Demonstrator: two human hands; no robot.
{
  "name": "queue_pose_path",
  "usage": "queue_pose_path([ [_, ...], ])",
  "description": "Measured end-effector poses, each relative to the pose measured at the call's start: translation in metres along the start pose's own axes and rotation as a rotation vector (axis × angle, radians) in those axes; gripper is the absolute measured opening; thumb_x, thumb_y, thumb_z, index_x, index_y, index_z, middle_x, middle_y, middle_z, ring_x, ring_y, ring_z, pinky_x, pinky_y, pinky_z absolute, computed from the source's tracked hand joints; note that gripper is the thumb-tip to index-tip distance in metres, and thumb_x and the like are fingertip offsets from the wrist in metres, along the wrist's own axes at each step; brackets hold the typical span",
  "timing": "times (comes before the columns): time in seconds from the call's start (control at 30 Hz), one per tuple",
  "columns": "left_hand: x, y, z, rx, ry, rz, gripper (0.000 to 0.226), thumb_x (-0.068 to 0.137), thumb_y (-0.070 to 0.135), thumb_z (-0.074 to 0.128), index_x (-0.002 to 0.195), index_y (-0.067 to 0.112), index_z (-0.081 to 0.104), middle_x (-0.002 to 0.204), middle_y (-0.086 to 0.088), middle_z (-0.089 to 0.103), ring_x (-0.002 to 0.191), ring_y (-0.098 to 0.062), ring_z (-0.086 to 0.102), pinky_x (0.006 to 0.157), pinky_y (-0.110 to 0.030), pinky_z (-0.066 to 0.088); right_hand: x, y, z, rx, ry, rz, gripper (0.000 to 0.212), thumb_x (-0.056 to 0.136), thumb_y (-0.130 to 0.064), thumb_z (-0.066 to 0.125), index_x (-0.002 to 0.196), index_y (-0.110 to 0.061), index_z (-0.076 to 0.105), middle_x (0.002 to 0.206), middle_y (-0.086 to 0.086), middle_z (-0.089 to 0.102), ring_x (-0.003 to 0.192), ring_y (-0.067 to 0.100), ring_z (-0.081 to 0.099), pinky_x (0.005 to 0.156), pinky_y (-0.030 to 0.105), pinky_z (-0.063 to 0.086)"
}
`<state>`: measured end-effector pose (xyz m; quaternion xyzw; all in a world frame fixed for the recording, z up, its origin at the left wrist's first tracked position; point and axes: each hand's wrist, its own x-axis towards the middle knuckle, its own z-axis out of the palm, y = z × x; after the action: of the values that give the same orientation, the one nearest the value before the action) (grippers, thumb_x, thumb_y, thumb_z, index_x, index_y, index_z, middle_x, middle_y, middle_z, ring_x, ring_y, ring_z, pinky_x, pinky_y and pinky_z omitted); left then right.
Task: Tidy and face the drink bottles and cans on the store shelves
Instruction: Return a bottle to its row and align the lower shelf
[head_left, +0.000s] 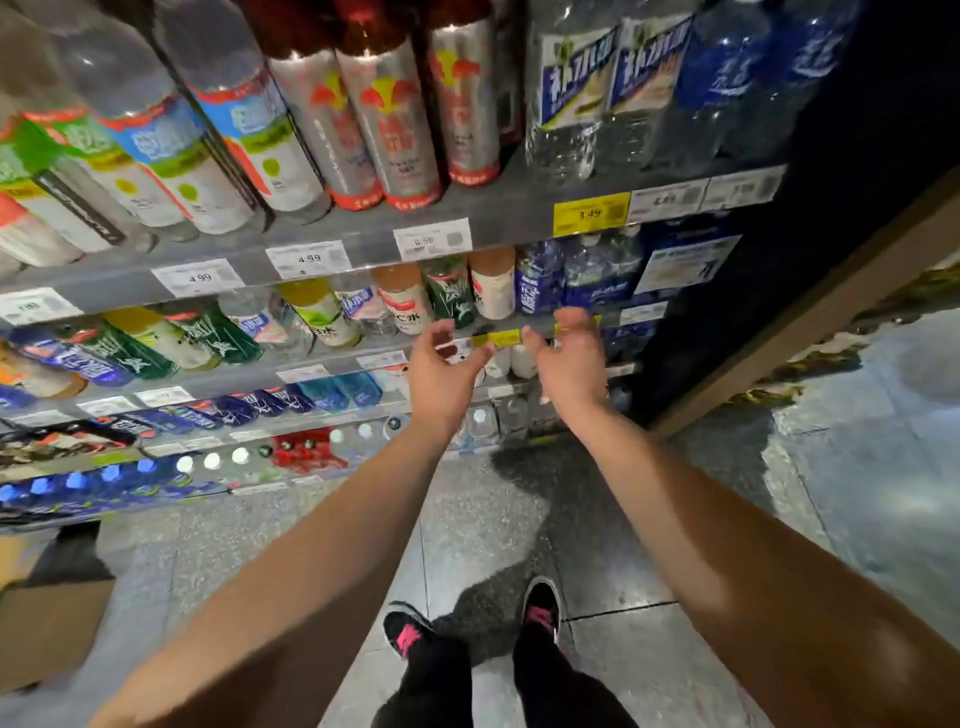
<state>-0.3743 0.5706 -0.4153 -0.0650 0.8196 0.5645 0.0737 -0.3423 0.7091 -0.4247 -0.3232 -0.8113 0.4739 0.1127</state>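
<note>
Both arms reach forward toward the shelving. Left hand (441, 364) and right hand (569, 353) hang side by side in front of the edge of the shelf (332, 244) levels, fingers loosely curved, palms turned toward each other. Grip on both sides: wide, holding nothing. No contact with any bottle visible.

Task items: the nearest candidates are the bottles just beyond the fingertips, on the middle shelf: a white-labelled bottle (492, 286), a green-labelled bottle (449, 288) to its left, and blue bottles (540, 286) to its right. Below the hands sit small white bottles (511, 360), partly hidden by the fingers. The upper shelf carries tall silver cans (384, 114) and clear water bottles (566, 93). Yellow price tag (591, 213) on the upper shelf edge, further right.

Judgement: hands appear poised between levels; which row gets faced next cannot be told.

Risks from here:
- Middle-shelf bottles stand tightly packed; pulling one forward with a loose grip could tip its neighbour over the front lip.
- The hands are close together; working one narrow slot with both may knock the adjacent blue bottles.
- Price tag strips lie directly under the fingers; a dragged wrist could dislodge one.
- Image is blurred, so label orientation is uncertain.
</note>
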Motion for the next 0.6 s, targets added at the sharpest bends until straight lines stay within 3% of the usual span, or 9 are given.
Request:
queue_pose_path([
  [0.1, 0.025, -0.013, 0.021, -0.016, 0.091, -0.013, 0.057, 0.078, 0.024, 0.085, 0.125, 0.010, 0.056, 0.118, -0.004, 0.063, 0.107, -0.018, 0.059, 0.098, -0.032, 0.049, 0.027, 0.005, 0.014, 0.020, -0.008, -0.033, 0.059, 0.087, -0.030, 0.076, 0.134, -0.006, 0.050, 0.131, 0.011, 0.055, 0.117, 0.025, 0.056, 0.083, 0.020, 0.036],
  [0.2, 0.053, -0.028, 0.041, -0.033, 0.182, -0.004, 0.065, 0.076, 0.027, 0.086, 0.129, 0.012, 0.052, 0.126, -0.006, 0.060, 0.115, -0.019, 0.059, 0.105, -0.034, 0.047, 0.051, 0.014, 0.029, 0.028, 0.040, -0.065, 0.068, 0.084, -0.027, 0.077, 0.141, -0.007, 0.044, 0.140, 0.011, 0.048, 0.125, 0.024, 0.050, 0.090, 0.021, 0.036],
  [0.4, 0.097, -0.053, 0.073, -0.038, 0.256, -0.010, 0.084, 0.074, 0.025, 0.087, 0.142, 0.009, 0.041, 0.140, -0.009, 0.054, 0.128, -0.023, 0.055, 0.113, -0.039, 0.043, 0.084, 0.038, 0.061, 0.017, 0.044, -0.025, 0.079, 0.088, -0.032, 0.073, 0.150, -0.002, 0.033, 0.151, 0.016, 0.038, 0.138, 0.030, 0.043, 0.110, 0.038, 0.040],
  [0.6, 0.120, -0.063, 0.087, -0.047, 0.369, 0.062, 0.084, 0.071, 0.026, 0.088, 0.140, 0.011, 0.042, 0.140, -0.007, 0.053, 0.130, -0.022, 0.053, 0.113, -0.039, 0.041, 0.096, 0.043, 0.088, 0.071, 0.175, -0.017, 0.086, 0.090, -0.025, 0.072, 0.155, 0.000, 0.023, 0.160, 0.017, 0.027, 0.149, 0.027, 0.028, 0.117, 0.023, 0.017],
])
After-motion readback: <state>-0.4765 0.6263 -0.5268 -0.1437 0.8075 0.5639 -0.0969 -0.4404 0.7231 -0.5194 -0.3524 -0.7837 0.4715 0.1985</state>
